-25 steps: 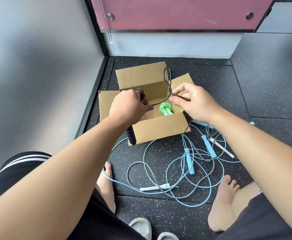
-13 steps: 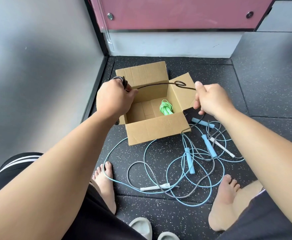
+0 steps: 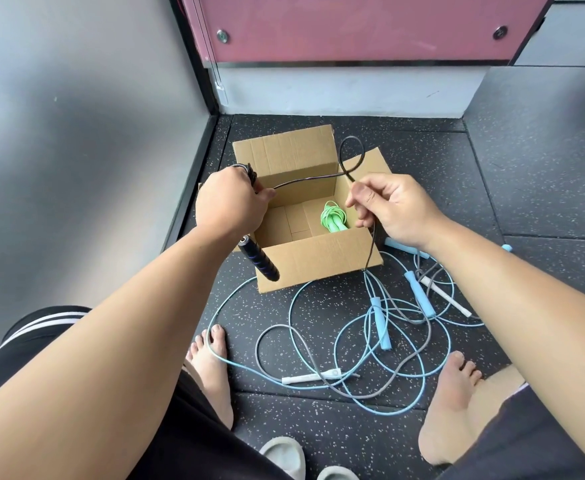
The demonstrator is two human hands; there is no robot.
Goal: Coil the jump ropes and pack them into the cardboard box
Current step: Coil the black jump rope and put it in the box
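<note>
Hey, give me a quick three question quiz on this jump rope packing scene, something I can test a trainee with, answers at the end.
1. True or false: the open brown cardboard box holds nothing.
2. Which rope runs between the left hand and the right hand? A) the thin black jump rope B) a red rope C) a yellow rope
3. Fill in: the thick black ribbed handle sticks out below the ____ hand.

Key:
1. False. A coiled bright green jump rope lies inside.
2. A.
3. Left.
</note>
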